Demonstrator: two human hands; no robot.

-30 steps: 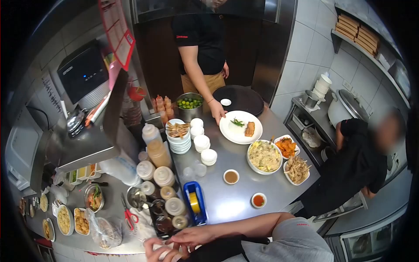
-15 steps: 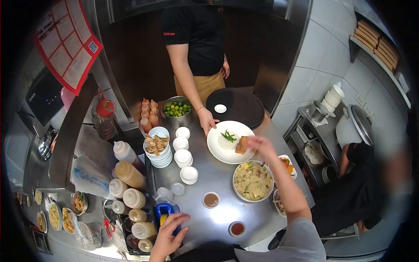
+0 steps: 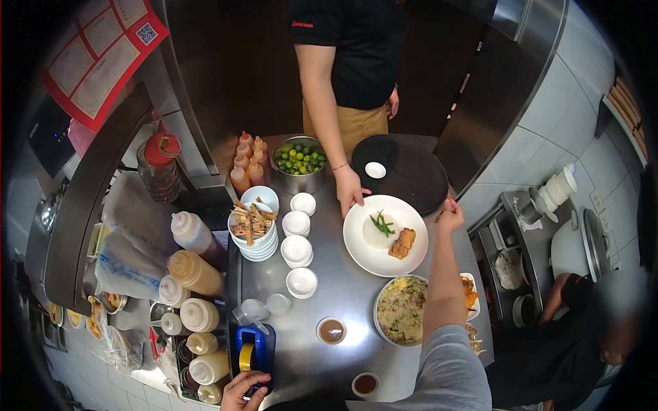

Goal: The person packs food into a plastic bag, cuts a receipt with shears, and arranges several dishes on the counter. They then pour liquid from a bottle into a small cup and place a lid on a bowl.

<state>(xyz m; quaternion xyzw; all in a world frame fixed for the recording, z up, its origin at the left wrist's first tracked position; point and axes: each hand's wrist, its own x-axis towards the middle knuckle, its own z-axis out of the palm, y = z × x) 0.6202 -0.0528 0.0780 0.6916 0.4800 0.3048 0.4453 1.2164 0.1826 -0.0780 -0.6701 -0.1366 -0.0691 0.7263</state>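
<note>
My right hand (image 3: 449,216) is closed in a pinch beside the rim of a round black tray (image 3: 391,147); a small dark bit at its fingertips is too small to name. Left of it is a white plate (image 3: 353,250) with a rice mound (image 3: 377,236), green chili strips (image 3: 381,222) and a browned fried piece (image 3: 403,244). A co-worker's hand (image 3: 350,192) touches the plate's left edge. My left hand (image 3: 245,392), loosely curled with thumb and fingers apart, is at the near end of a blue tape dispenser (image 3: 264,346). Nothing shows in it.
A fried rice bowl (image 3: 401,312), partly behind my right forearm, and sauce cups (image 3: 332,331) stand on the steel counter (image 3: 301,370). Stacked white cups (image 3: 297,250), a calamansi pot (image 3: 299,164) and several squeeze bottles (image 3: 195,274) line the left. Another person (image 3: 548,363) works at right.
My right hand has moved from over the fried piece to the right, beside the black tray. My left hand has drawn back and curled. The view has shifted.
</note>
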